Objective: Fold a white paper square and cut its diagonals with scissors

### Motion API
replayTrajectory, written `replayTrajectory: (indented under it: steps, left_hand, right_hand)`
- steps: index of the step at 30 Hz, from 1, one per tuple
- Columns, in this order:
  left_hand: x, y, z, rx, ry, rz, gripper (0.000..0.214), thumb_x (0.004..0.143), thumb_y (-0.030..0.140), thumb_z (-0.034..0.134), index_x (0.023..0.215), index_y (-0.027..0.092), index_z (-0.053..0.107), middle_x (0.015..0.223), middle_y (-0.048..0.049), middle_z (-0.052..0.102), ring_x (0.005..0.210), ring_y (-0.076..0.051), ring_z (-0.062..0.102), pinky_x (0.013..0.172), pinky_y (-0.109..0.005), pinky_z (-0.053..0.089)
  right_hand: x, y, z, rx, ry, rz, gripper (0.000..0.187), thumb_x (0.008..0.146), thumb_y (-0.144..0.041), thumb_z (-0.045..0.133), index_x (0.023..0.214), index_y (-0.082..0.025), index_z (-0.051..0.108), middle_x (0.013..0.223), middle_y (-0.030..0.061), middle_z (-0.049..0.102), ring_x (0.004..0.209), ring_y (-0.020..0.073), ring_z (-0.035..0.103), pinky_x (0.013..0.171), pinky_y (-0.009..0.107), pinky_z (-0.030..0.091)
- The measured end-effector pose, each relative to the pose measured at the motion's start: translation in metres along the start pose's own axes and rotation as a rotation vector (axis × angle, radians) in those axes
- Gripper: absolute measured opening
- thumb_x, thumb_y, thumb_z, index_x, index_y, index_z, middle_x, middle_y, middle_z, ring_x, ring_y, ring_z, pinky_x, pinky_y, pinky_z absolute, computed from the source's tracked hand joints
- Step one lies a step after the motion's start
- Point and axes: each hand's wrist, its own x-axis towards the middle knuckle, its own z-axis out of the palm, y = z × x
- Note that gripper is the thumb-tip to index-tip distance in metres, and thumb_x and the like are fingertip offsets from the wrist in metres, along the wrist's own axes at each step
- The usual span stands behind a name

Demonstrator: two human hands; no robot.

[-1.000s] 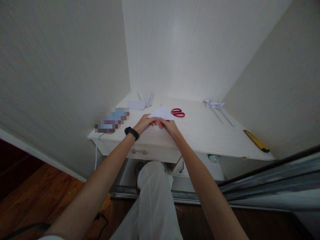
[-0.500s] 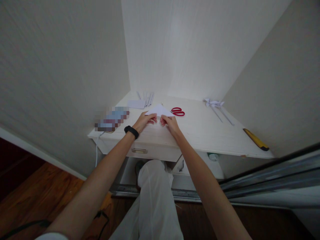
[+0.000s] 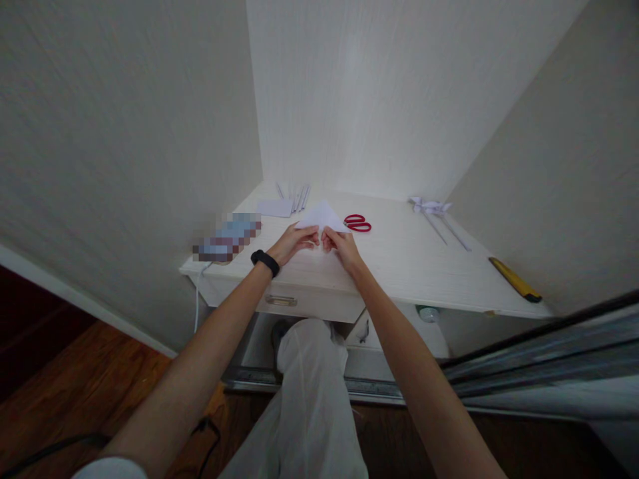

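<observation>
A white sheet of paper folded into a triangle [image 3: 321,215] lies on the white desk [image 3: 399,266]. My left hand [image 3: 294,241], with a black band on its wrist, pinches the paper's near edge. Close beside it my right hand [image 3: 338,243] pinches the same edge. The fingertips of both hands nearly meet under the triangle.
Red-handled scissors [image 3: 357,223] lie just right of the paper. Folded paper strips [image 3: 298,197] and a paper sheet [image 3: 274,208] sit at the back left. A white paper pinwheel [image 3: 434,213] and a yellow utility knife [image 3: 514,279] lie to the right. A drawer [image 3: 299,305] is below.
Both hands have slid slightly away from me along the desk with the paper, and the triangle now stands a little further back.
</observation>
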Motion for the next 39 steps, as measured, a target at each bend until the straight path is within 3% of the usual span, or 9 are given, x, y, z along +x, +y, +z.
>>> replayTrajectory:
  steps: [5, 10, 15, 22, 28, 32, 36, 39]
  left_hand:
    - [0.0001, -0.0040, 0.0025, 0.165, -0.068, -0.048, 0.033, 0.078, 0.046, 0.063, 0.067, 0.015, 0.062, 0.073, -0.0038, 0.061, 0.074, -0.017, 0.054, 0.077, -0.031, 0.041]
    - [0.0010, -0.0055, 0.0018, 0.149, -0.083, -0.055, 0.030, 0.078, 0.043, 0.062, 0.065, 0.016, 0.062, 0.072, -0.0034, 0.061, 0.074, -0.017, 0.054, 0.077, -0.031, 0.041]
    - [0.0033, -0.0054, 0.0007, 0.152, 0.099, -0.006, 0.025, 0.072, 0.036, 0.065, 0.058, 0.016, 0.059, 0.063, -0.0020, 0.059, 0.064, -0.014, 0.051, 0.072, -0.030, 0.041]
    - [0.0042, -0.0036, 0.0000, 0.104, 0.213, 0.085, 0.029, 0.070, 0.032, 0.063, 0.051, 0.019, 0.046, 0.053, 0.0022, 0.049, 0.057, -0.012, 0.052, 0.066, -0.029, 0.041]
    - [0.0033, -0.0039, -0.0009, 0.170, 0.164, 0.042, 0.025, 0.073, 0.035, 0.059, 0.056, 0.017, 0.055, 0.058, -0.0007, 0.055, 0.058, -0.013, 0.054, 0.065, -0.029, 0.042]
    - [0.0012, -0.0021, 0.0019, 0.164, 0.165, 0.011, 0.025, 0.072, 0.036, 0.061, 0.057, 0.017, 0.056, 0.061, -0.0012, 0.056, 0.061, -0.014, 0.053, 0.066, -0.029, 0.043]
    - [-0.0017, -0.0004, 0.0055, 0.193, 0.085, -0.041, 0.026, 0.073, 0.039, 0.062, 0.060, 0.016, 0.060, 0.066, -0.0031, 0.060, 0.067, -0.015, 0.054, 0.072, -0.030, 0.043]
    - [-0.0028, 0.0023, 0.0070, 0.190, 0.122, -0.016, 0.024, 0.071, 0.037, 0.064, 0.059, 0.016, 0.059, 0.063, -0.0020, 0.059, 0.064, -0.014, 0.053, 0.070, -0.029, 0.042]
  right_hand:
    - [-0.0006, -0.0001, -0.0001, -0.069, -0.085, 0.014, 0.052, 0.069, -0.067, 0.067, 0.056, -0.016, 0.063, 0.051, 0.0020, 0.059, 0.047, 0.0112, 0.051, 0.049, 0.025, 0.041]
    - [-0.0004, -0.0007, -0.0008, -0.015, -0.136, 0.005, 0.044, 0.072, -0.057, 0.067, 0.057, -0.016, 0.066, 0.053, 0.0026, 0.061, 0.049, 0.0119, 0.053, 0.050, 0.025, 0.041]
    - [-0.0008, -0.0024, -0.0006, 0.077, -0.045, 0.021, 0.030, 0.074, -0.039, 0.063, 0.055, -0.015, 0.063, 0.052, 0.0008, 0.059, 0.049, 0.0101, 0.051, 0.052, 0.024, 0.039]
    - [-0.0015, -0.0040, -0.0040, 0.096, 0.054, -0.043, 0.026, 0.074, -0.032, 0.060, 0.053, -0.017, 0.061, 0.048, -0.0017, 0.054, 0.046, 0.0084, 0.046, 0.049, 0.023, 0.035]
    - [-0.0028, -0.0063, -0.0016, 0.098, 0.024, -0.055, 0.033, 0.076, -0.042, 0.063, 0.056, -0.018, 0.058, 0.050, -0.0020, 0.054, 0.047, 0.0087, 0.046, 0.050, 0.023, 0.036]
    - [-0.0040, -0.0078, 0.0026, 0.117, -0.057, 0.015, 0.041, 0.071, -0.055, 0.069, 0.060, -0.017, 0.059, 0.051, -0.0007, 0.057, 0.048, 0.0101, 0.049, 0.050, 0.024, 0.038]
    - [-0.0028, -0.0049, 0.0022, 0.092, -0.066, 0.024, 0.037, 0.072, -0.049, 0.070, 0.058, -0.016, 0.061, 0.052, 0.0004, 0.058, 0.049, 0.0104, 0.050, 0.051, 0.024, 0.039]
    - [-0.0017, -0.0034, 0.0007, 0.085, -0.021, 0.003, 0.030, 0.072, -0.040, 0.068, 0.056, -0.016, 0.060, 0.050, -0.0007, 0.057, 0.048, 0.0100, 0.049, 0.051, 0.024, 0.038]
